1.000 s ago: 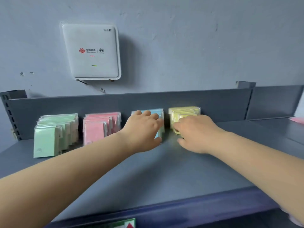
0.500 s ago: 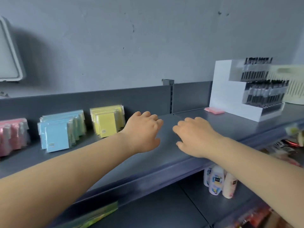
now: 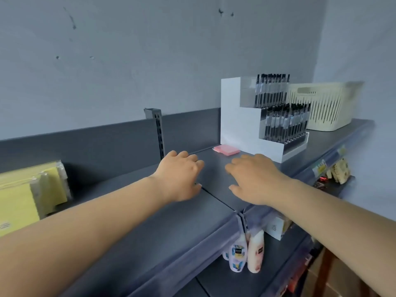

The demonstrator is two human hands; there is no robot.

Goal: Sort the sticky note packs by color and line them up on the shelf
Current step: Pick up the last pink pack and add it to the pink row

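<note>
Reach toward stray pink pack [image 3: 226, 149], both hands empty.

The left hand [image 3: 179, 175] and right hand [image 3: 254, 179] are held over the grey shelf [image 3: 132, 228], fingers loosely spread, nothing gripped by either. One pink pack is seen lying flat, well apart from the sorted rows, just beside the white pen display [image 3: 263, 125] at the back of the shelf. The yellow packs [image 3: 27, 189] are stood up at far left; other colours are out of view. The step in hand is judged to be fetching the last loose pack. Next, the right hand would need to be extended forward to the pink pack, a grip closed on its edges since it lies flat, and the pack carried left to the pink row. A cream basket [image 3: 323, 103] is seen beyond the display.
</note>
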